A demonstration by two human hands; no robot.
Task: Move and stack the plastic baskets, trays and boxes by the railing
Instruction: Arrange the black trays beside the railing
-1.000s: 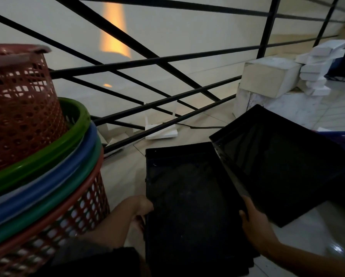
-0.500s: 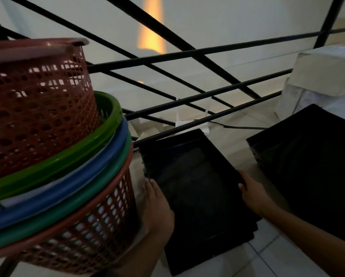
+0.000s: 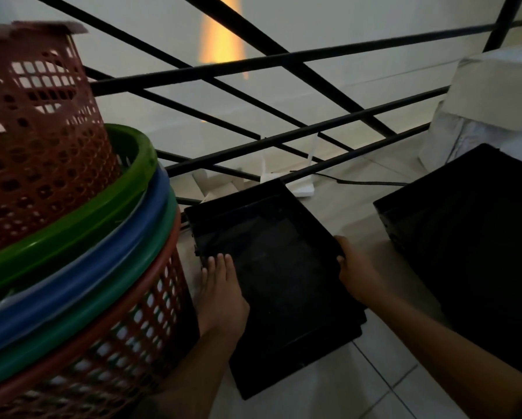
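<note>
Dim landing with a pale tiled floor [image 3: 329, 397], bounded by a black metal railing [image 3: 284, 58] of horizontal and diagonal bars. A black plastic tray [image 3: 278, 267] lies on the tiles just inside the railing, apparently atop a second tray whose edge shows beneath its near corner. The left hand [image 3: 220, 294] rests on the tray's left rim with fingers straight and together, pressing rather than gripping; the right hand [image 3: 356, 273] curls its fingers round the right rim. Judged step: seating the tray squarely. Advisable practice: press both rims evenly, align corners before release, and keep clear of the baskets.

Counts: black tray stacks, two, the second stack [image 3: 471, 258] well to the right; nested baskets [image 3: 72, 261] at left, five distinguishable (two red latticed, green, blue and teal rims); white boxes [image 3: 495, 95], at least two; one white router [image 3: 302, 189] with cable.
</note>
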